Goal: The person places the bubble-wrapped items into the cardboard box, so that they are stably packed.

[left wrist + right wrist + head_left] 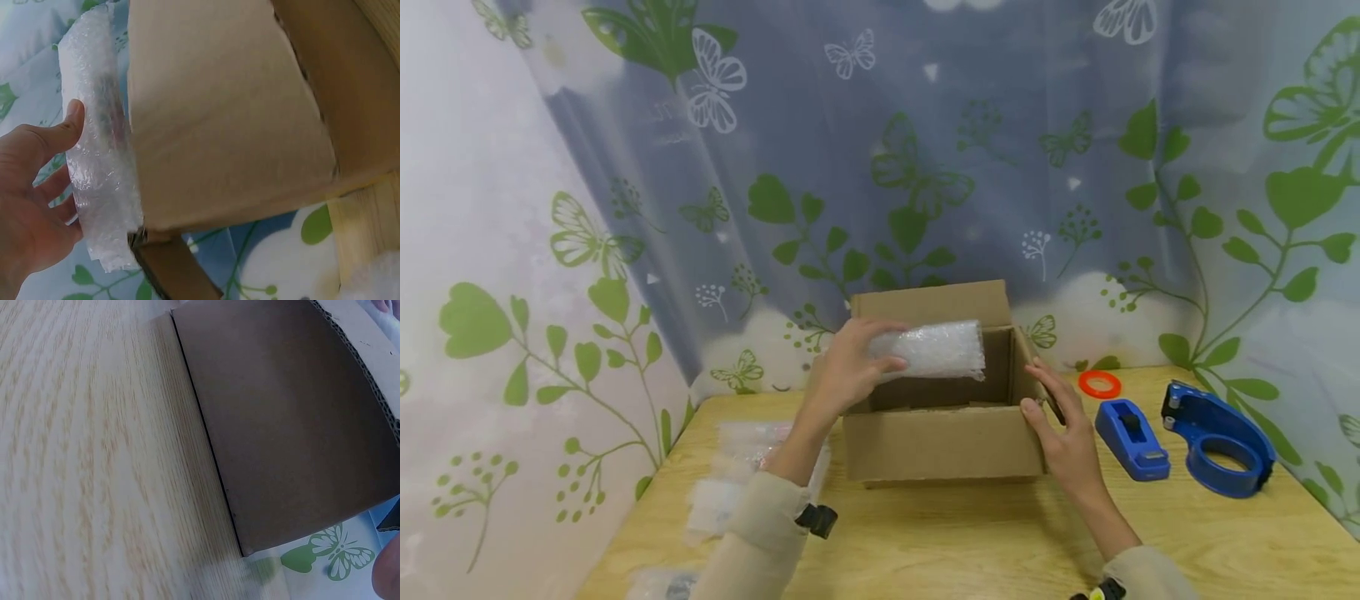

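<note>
My left hand (850,367) holds a bubble-wrapped package (934,350) by its left end, above the opening of a cardboard box (943,446). In the left wrist view, the thumb lies across the clear bubble wrap (100,137) and the fingers go behind it; something coloured shows faintly inside. The box stands open on the table, its back flap (932,304) raised. At the box's right side, my right hand (1067,437) grips the side flap, thumb near the front corner and fingers beyond. Only a fingertip (387,569) of it shows in the right wrist view.
Several bubble-wrapped packages (715,500) lie on the wooden table (925,542) to the left. To the right are a red-orange tape roll (1100,384), a blue desktop tape dispenser (1131,442) and a blue handheld tape dispenser (1221,450). A patterned curtain (820,167) hangs behind.
</note>
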The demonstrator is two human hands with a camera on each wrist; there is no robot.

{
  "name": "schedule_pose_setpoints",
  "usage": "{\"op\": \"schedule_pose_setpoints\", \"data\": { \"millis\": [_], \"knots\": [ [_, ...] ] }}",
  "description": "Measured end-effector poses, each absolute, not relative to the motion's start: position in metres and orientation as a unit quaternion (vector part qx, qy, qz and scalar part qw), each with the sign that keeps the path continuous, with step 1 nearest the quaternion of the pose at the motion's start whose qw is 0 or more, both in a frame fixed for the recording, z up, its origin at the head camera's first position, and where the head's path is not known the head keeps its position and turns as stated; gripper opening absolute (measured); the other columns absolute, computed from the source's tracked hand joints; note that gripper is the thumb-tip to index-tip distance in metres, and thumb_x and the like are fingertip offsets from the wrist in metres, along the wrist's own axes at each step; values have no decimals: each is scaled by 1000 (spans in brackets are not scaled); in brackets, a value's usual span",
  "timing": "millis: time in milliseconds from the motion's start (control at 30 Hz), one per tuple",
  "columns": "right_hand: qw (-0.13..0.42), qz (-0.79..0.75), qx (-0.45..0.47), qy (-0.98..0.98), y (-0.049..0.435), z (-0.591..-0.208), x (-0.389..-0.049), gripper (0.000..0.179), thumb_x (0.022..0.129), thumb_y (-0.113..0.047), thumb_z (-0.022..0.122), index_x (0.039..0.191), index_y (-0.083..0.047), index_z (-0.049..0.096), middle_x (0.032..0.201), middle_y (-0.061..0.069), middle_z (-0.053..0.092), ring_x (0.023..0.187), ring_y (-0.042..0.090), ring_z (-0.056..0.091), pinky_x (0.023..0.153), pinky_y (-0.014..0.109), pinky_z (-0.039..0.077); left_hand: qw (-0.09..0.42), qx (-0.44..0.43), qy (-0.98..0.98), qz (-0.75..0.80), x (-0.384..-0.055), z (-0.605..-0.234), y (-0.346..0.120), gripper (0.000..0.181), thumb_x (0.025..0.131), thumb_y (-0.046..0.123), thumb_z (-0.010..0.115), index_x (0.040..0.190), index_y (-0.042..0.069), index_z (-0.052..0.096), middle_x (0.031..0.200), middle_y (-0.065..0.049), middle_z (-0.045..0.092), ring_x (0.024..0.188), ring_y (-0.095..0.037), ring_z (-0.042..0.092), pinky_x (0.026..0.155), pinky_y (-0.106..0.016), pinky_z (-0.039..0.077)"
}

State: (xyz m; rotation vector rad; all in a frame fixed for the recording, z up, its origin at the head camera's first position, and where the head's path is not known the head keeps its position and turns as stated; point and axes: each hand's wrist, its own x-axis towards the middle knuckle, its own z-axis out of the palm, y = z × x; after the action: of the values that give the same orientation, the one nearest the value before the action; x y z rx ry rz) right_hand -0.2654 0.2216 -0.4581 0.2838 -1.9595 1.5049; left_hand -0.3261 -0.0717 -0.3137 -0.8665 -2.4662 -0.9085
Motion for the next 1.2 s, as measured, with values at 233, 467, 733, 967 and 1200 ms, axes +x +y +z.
{"op": "schedule_pose_setpoints", "data": {
  "millis": [233,467,733,967,1200],
  "knots": [
    [323,570,110,-747,220,-458,-266,48,104,-10,64,150,-21,57,161,-7,45,147,4,38,112,12,33,187,-324,-876,-303,-331,-323,-54,47,84,22,87,128,18,74,129,-4,70,126,-28,58,108,-47,47],
    [317,572,104,-749,219,-459,-265,47,104,-12,63,150,-22,57,161,-9,44,148,4,36,113,11,32,175,-314,-887,-290,-336,-332,-45,46,85,23,86,129,17,74,130,-5,69,124,-28,58,108,-47,48],
    [322,558,97,-758,221,-458,-263,48,104,-13,64,150,-25,57,161,-10,44,149,6,36,111,12,33,143,-295,-903,-278,-346,-338,-37,47,87,26,85,131,20,73,138,-3,66,131,-28,56,112,-49,45],
    [327,568,114,-747,222,-460,-265,48,104,-9,63,151,-19,57,163,-4,44,148,5,35,112,11,32,126,-297,-905,-279,-353,-347,-31,45,86,24,85,129,17,74,138,-3,67,134,-30,55,116,-50,41],
    [326,570,112,-745,222,-460,-266,49,103,-9,64,150,-19,57,162,-6,44,148,3,36,112,11,33,123,-296,-908,-270,-354,-354,-31,45,85,24,85,128,16,75,138,-4,68,136,-30,55,117,-49,41]
  ]
}}
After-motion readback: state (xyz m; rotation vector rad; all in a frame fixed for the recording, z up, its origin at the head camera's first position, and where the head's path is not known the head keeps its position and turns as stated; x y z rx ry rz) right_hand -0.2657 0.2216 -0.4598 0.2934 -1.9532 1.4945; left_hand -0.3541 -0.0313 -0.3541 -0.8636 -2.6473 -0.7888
